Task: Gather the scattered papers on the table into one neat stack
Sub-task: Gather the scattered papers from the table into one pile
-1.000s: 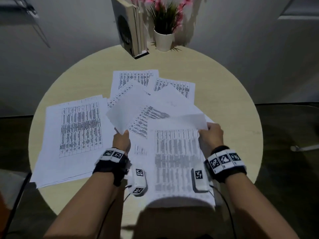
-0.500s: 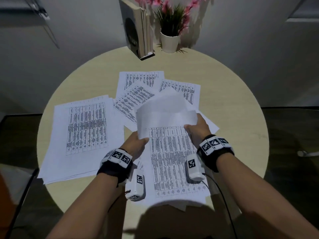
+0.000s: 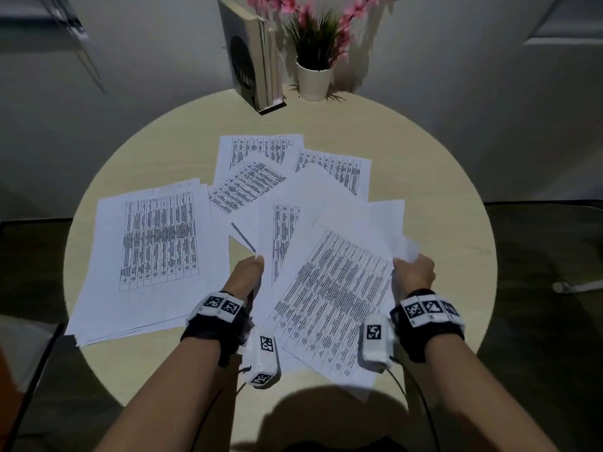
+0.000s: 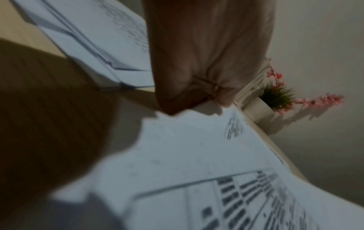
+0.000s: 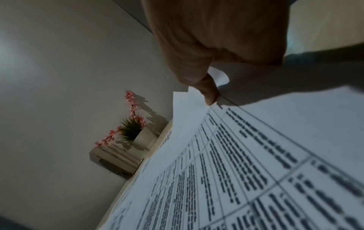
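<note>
Both hands hold a loose fan of white sheets over the near middle of the round table (image 3: 434, 164). The left hand (image 3: 248, 270) pinches the fan's left edge, and the right hand (image 3: 413, 272) pinches its right edge. The top sheet (image 3: 329, 301), printed with a table, lies tilted with its far end to the right. In the right wrist view the thumb (image 5: 208, 91) presses on that sheet (image 5: 246, 163). In the left wrist view curled fingers (image 4: 199, 87) grip a sheet's edge (image 4: 187, 147). A squared pile of papers (image 3: 156, 252) lies at the left. Scattered sheets (image 3: 248, 185) lie beyond.
Upright books (image 3: 253, 57) in a stand and a white pot with pink flowers (image 3: 314, 80) sit at the table's far edge against the wall. Bare tabletop shows to the right and along the near edge. Dark floor surrounds the table.
The right hand has moved right and nearer, the left slightly back. The raised blank sheet has come down, and the held sheets have fanned out, the top one turned clockwise.
</note>
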### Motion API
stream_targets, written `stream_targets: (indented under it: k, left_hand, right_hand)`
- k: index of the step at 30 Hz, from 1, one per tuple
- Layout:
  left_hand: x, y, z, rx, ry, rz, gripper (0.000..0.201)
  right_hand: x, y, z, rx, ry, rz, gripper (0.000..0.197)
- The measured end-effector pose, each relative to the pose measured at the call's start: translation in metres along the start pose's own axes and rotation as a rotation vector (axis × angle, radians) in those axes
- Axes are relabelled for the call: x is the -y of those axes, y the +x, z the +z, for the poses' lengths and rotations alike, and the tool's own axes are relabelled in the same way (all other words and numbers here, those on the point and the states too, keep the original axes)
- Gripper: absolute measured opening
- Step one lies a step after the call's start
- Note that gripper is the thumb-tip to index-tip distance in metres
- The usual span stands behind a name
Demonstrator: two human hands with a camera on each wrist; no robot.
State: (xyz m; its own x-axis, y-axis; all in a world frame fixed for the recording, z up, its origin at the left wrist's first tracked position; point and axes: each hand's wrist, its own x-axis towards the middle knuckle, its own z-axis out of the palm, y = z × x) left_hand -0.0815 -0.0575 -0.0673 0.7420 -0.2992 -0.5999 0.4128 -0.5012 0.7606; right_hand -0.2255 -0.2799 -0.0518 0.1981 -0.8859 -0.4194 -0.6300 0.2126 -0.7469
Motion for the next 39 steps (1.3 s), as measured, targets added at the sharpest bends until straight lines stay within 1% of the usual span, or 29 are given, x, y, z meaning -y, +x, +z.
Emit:
stream_targets:
  k: [1,2,3,5,6,8,9,10,11,12,13,14,15,16,17,18,19,21,23,25,26,27,28,29,30,32,34,36,39]
  left_hand:
    - [-0.002,-0.002,0.0,0.053,0.036,-0.001,0.059]
    - [-0.003,-0.005,0.001,0.125,0.08,0.017,0.062]
    - [-0.002,-0.006,0.003,0.165,0.109,0.043,0.057]
    - [0.002,-0.005,0.01,0.148,0.173,0.11,0.041]
    - [0.002,-0.004,0.012,0.12,0.197,0.147,0.041]
    - [-0.01,-0.017,0.008,0.096,0.204,0.22,0.049]
    - [-0.017,-0.021,0.002,0.091,0.165,0.247,0.049]
    - [-0.028,-0.03,-0.004,0.087,0.114,0.264,0.041]
    - [-0.037,-0.035,-0.01,0.092,0.069,0.288,0.033]
    - [-0.046,-0.037,-0.017,0.107,0.03,0.286,0.029]
    - [-0.053,-0.036,-0.022,0.12,-0.001,0.303,0.033]
    - [-0.058,-0.037,-0.027,0.143,-0.037,0.304,0.033]
    - [-0.061,-0.032,-0.032,0.166,-0.071,0.301,0.035]
    - [-0.063,-0.032,-0.035,0.188,-0.111,0.264,0.036]
    - [-0.066,-0.029,-0.037,0.184,-0.114,0.234,0.044]
    - [-0.071,-0.033,-0.036,0.165,-0.139,0.217,0.061]
    - [-0.076,-0.033,-0.037,0.149,-0.142,0.237,0.07]
    - [-0.095,-0.05,-0.039,0.102,-0.206,0.35,0.056]
    - [-0.115,-0.066,-0.048,0.096,-0.301,0.485,0.048]
    - [-0.134,-0.088,-0.062,0.136,-0.376,0.662,0.031]
    - [-0.142,-0.097,-0.068,0.16,-0.395,0.734,0.019]
    - [-0.146,-0.102,-0.073,0.148,-0.419,0.764,0.014]
    - [-0.147,-0.1,-0.076,0.122,-0.42,0.772,0.014]
    - [-0.144,-0.096,-0.077,0.083,-0.397,0.78,0.016]
    - [-0.139,-0.091,-0.075,0.048,-0.354,0.768,0.021]
    - [-0.12,-0.076,-0.067,-0.008,-0.29,0.691,0.034]
    - [-0.095,-0.069,-0.053,-0.011,-0.228,0.606,0.038]
    - [-0.069,-0.065,-0.039,-0.058,-0.173,0.567,0.035]
    - [-0.056,-0.065,-0.028,-0.206,-0.096,0.566,0.023]
  right_hand:
    - [-0.003,-0.005,0.006,0.021,0.004,-0.005,0.038]
    - [-0.004,-0.008,0.015,0.052,0.013,-0.023,0.038]
    - [-0.004,-0.013,0.023,0.089,0.017,-0.052,0.038]
    - [0.0,-0.021,0.036,0.155,0.017,-0.104,0.039]
    - [0.002,-0.022,0.039,0.166,0.026,-0.109,0.043]
    - [0.005,-0.023,0.036,0.136,0.078,-0.097,0.064]
    - [0.006,-0.021,0.032,0.119,0.101,-0.095,0.075]
    - [0.01,-0.022,0.025,0.14,0.15,-0.089,0.08]
    - [0.015,-0.027,0.017,0.202,0.269,-0.079,0.079]
    - [0.02,-0.028,0.012,0.318,0.414,-0.063,0.073]
    - [0.028,-0.035,0.006,0.436,0.508,-0.059,0.07]
    - [0.038,-0.04,0.0,0.527,0.508,-0.055,0.071]
    - [0.049,-0.045,-0.003,0.576,0.502,-0.069,0.074]
    - [0.06,-0.049,-0.005,0.596,0.473,-0.117,0.068]
    - [0.072,-0.054,-0.007,0.583,0.435,-0.186,0.053]
    - [0.085,-0.057,-0.008,0.548,0.414,-0.246,0.046]
    - [0.095,-0.062,-0.009,0.511,0.412,-0.315,0.042]
    - [0.117,-0.077,-0.021,0.461,0.421,-0.46,0.036]
    - [0.137,-0.085,-0.037,0.416,0.441,-0.602,0.027]
    - [0.152,-0.092,-0.057,0.374,0.498,-0.705,0.02]
    - [0.156,-0.092,-0.065,0.368,0.548,-0.747,0.024]
    - [0.158,-0.092,-0.07,0.364,0.58,-0.761,0.035]
    - [0.159,-0.093,-0.072,0.361,0.589,-0.759,0.045]
    - [0.155,-0.093,-0.071,0.37,0.584,-0.763,0.046]
    - [0.148,-0.09,-0.067,0.396,0.562,-0.765,0.042]
    - [0.127,-0.086,-0.05,0.415,0.492,-0.744,0.033]
    - [0.094,-0.079,-0.025,0.407,0.455,-0.647,0.032]
    - [0.064,-0.082,-0.003,0.389,0.442,-0.549,0.034]
    - [0.048,-0.092,0.015,0.369,0.479,-0.519,0.028]
